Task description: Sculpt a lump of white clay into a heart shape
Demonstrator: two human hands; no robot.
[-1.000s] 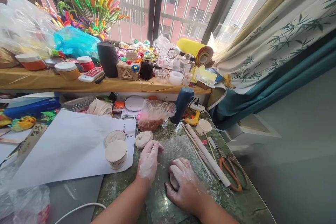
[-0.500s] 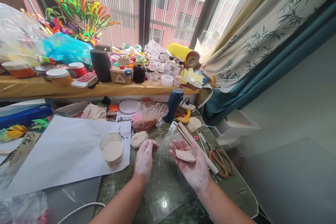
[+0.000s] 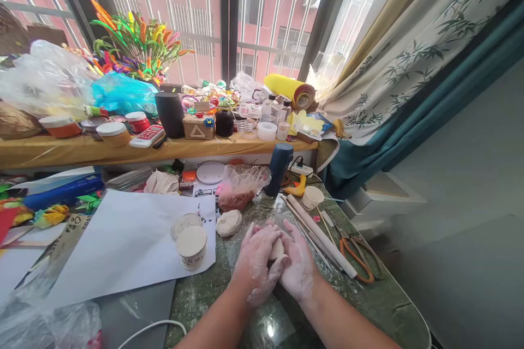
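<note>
Left hand (image 3: 254, 263) and right hand (image 3: 299, 268), cupped, partly closed around one pale clay-like piece (image 3: 277, 249); step: apparently shaping; next move likely calls for even pressure.

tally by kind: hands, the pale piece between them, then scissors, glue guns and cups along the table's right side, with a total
Hands: 2 (left hand, right hand)
Pale piece: 1
Scissors: 1 pair
Glue gun: 1
Cup: 1
Total: 6
</note>
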